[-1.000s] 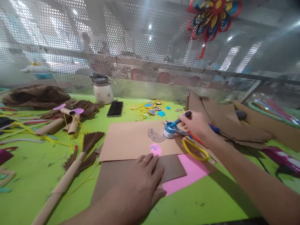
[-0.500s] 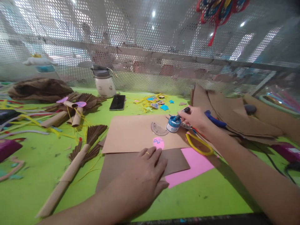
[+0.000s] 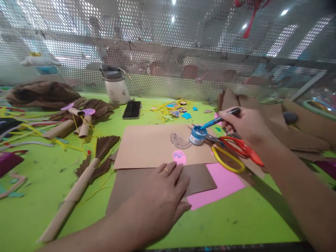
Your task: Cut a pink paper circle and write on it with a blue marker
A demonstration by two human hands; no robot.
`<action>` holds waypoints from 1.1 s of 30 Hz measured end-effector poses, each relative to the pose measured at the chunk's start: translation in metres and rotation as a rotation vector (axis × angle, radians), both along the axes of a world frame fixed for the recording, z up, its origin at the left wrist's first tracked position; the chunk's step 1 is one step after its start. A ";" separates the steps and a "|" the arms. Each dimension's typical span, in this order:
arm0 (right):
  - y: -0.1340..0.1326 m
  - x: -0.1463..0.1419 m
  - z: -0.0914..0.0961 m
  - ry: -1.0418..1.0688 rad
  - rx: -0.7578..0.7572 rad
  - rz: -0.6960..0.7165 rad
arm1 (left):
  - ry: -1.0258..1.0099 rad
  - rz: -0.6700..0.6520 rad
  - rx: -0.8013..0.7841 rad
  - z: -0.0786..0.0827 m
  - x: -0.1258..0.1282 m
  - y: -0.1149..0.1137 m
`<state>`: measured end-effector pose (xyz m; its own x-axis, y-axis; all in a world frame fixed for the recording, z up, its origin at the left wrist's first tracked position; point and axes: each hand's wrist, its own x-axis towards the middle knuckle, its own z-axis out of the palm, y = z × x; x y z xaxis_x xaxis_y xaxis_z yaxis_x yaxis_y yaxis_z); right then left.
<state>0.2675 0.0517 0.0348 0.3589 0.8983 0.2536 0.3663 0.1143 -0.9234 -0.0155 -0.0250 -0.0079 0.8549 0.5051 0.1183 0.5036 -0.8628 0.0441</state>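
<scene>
My left hand (image 3: 164, 196) lies flat with fingers spread on brown card (image 3: 131, 183). Its fingertips touch the edge of a small pink paper disc (image 3: 179, 157) marked with blue strokes. My right hand (image 3: 243, 122) grips a paintbrush (image 3: 217, 120) with a dark end and a blue-coated lower part. The brush slants left, its tip at the mouth of a small jar of blue paint (image 3: 197, 136). The jar stands on a tan sheet (image 3: 147, 143), beside a clear protractor (image 3: 180, 140). Red-handled scissors (image 3: 237, 146) and yellow-handled scissors (image 3: 228, 160) lie below my right hand.
Pink paper (image 3: 217, 189) sticks out under the card. A phone (image 3: 132, 110) and a lidded bottle (image 3: 115, 85) stand behind. Left lies a rolled-paper stick with pleated brown fans (image 3: 78, 185). Blue stars (image 3: 186, 115) and yellow shreds are scattered; brown paper (image 3: 252, 108) piles up at right.
My right hand has drawn back up and to the right, raising the brush so more of its blue part shows. The red-handled scissors are more exposed. My left hand stays on the card.
</scene>
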 end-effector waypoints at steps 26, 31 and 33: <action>-0.074 -0.056 -0.038 0.054 -0.072 0.204 | 0.067 -0.016 -0.003 -0.004 0.005 0.008; -0.075 -0.053 -0.038 0.017 -0.079 0.207 | 0.061 -0.007 -0.003 -0.006 0.006 0.006; -0.075 -0.053 -0.038 0.019 -0.084 0.200 | 0.060 -0.001 -0.021 -0.008 0.006 0.006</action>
